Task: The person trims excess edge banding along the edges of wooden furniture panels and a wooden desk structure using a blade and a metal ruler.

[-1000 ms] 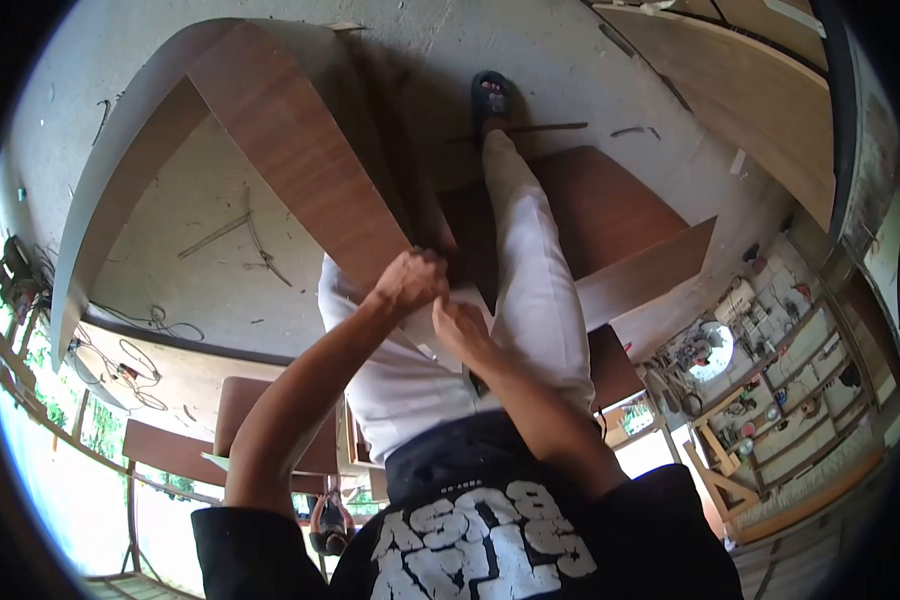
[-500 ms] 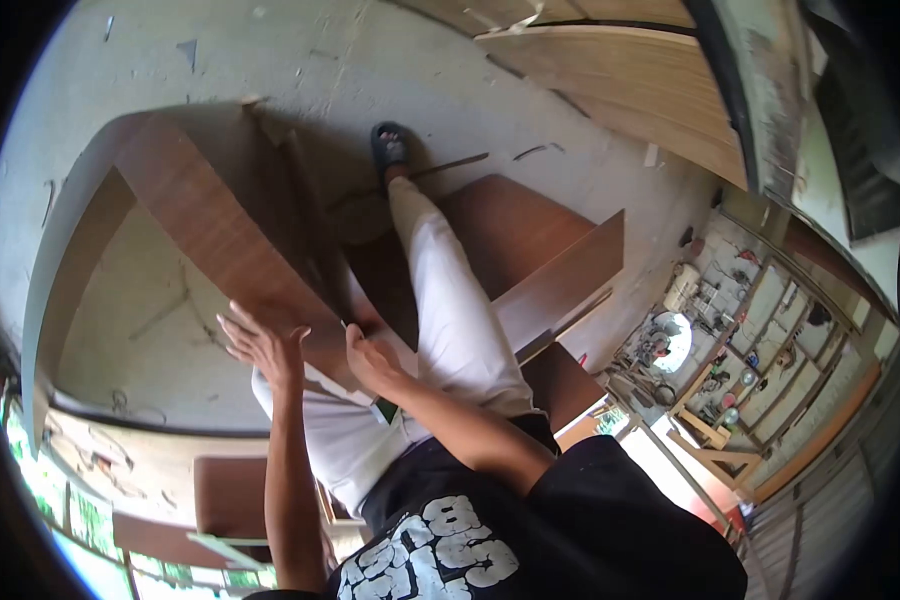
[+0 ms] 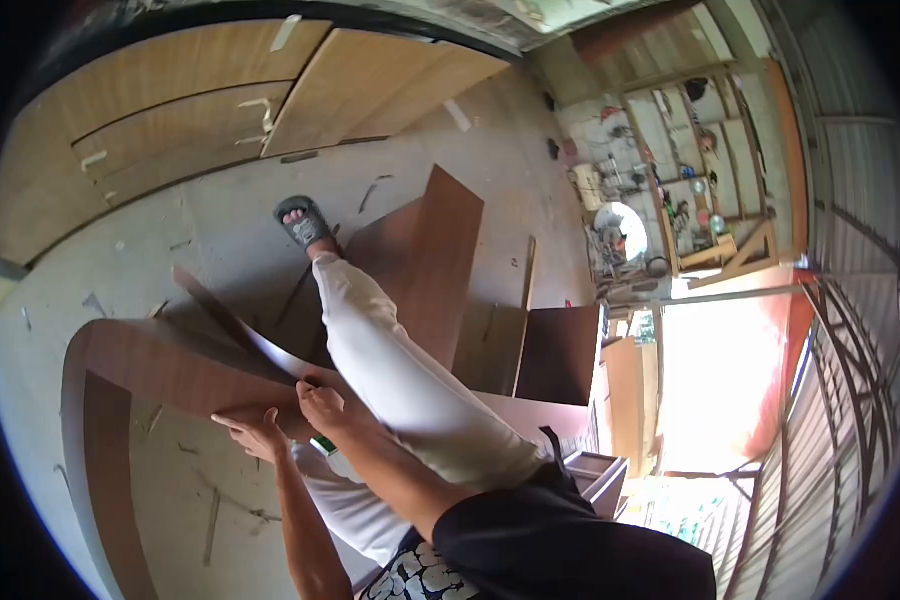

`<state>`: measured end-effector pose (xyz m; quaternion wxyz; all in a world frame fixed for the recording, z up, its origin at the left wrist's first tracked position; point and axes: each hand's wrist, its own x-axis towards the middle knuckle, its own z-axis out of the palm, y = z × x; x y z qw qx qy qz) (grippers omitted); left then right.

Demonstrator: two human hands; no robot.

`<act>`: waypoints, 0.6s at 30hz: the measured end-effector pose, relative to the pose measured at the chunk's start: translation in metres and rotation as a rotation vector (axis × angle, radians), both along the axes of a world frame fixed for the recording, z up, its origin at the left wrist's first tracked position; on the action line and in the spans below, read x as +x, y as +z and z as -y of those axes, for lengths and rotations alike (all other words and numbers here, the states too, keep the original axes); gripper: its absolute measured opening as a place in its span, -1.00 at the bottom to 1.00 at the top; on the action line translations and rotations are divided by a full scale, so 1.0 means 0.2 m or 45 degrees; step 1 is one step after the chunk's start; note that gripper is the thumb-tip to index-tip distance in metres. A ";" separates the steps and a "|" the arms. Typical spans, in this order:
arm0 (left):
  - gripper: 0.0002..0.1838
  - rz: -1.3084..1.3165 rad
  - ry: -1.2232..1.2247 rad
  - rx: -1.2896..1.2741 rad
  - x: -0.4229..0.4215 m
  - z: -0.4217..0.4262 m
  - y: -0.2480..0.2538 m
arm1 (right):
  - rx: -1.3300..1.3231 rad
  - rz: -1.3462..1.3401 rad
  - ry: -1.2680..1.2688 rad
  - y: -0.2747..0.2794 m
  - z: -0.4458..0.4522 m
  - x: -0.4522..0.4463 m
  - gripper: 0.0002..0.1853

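Observation:
A long, curved brown panel (image 3: 185, 375) stretches from the left towards my legs. My left hand (image 3: 255, 436) is at its lower edge, fingers stretched out and thumb raised, holding nothing. Close to its right, my right hand (image 3: 322, 408) is closed at the panel's near end; what its fingers hold is too small to make out. A thin strip (image 3: 235, 325) rises from beside the right hand towards the upper left, its near end meeting the panel near the fingers. A small green and white thing (image 3: 322, 444) shows below the right hand.
Brown boards (image 3: 448, 245) lie beyond my outstretched leg, with a dark board (image 3: 560, 355) to their right. Large wooden panels (image 3: 370, 85) extend across the top. Tools and shelves (image 3: 705, 190) are at the upper right. Thin scraps (image 3: 213, 525) lie on the floor.
The view has swung to the right. My hands, together at first, have come apart; the left has opened against the panel, while the right stays closed. The thin strip now stands out from the panel.

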<state>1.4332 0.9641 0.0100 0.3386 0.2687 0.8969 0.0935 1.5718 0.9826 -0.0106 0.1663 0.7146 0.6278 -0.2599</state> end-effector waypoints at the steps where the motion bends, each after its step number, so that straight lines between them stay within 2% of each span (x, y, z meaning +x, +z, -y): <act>1: 0.24 -0.030 -0.018 -0.045 0.00 0.00 0.00 | 0.063 0.004 -0.051 0.01 -0.13 -0.01 -0.65; 3: 0.24 0.002 -0.039 -0.075 -0.03 -0.02 -0.01 | 0.174 -0.008 -0.164 0.18 -0.17 0.16 -0.63; 6: 0.25 -0.074 -0.020 -0.090 0.00 -0.02 -0.03 | 0.316 -0.005 -0.312 0.23 -0.11 0.15 -0.60; 8: 0.26 -0.009 -0.039 -0.161 -0.02 -0.04 0.03 | 0.373 -0.015 -0.427 0.26 0.02 0.05 -0.57; 10: 0.27 -0.023 -0.058 -0.080 -0.03 -0.01 -0.01 | 0.424 -0.060 -0.429 0.26 0.06 -0.15 -0.54; 11: 0.28 -0.020 -0.016 -0.071 -0.02 -0.01 0.01 | -0.054 0.057 0.000 -0.18 0.16 -0.01 -0.55; 12: 0.29 -0.011 0.020 0.006 -0.01 0.01 -0.01 | -0.138 -0.089 -0.143 -0.06 0.11 -0.02 -0.52; 14: 0.30 0.004 0.073 0.085 0.02 0.04 0.00 | -0.291 0.175 0.108 0.06 0.05 -0.04 -0.46; 15: 0.30 0.021 0.086 0.087 0.04 0.02 0.02 | -0.284 0.153 0.096 0.03 0.05 0.01 -0.44; 17: 0.30 0.015 0.084 0.096 0.07 0.03 0.02 | -0.483 0.178 0.117 0.09 0.00 0.02 -0.40; 18: 0.30 -0.022 0.084 0.092 0.05 0.02 -0.01 | -0.481 0.125 0.087 0.09 0.00 -0.01 -0.48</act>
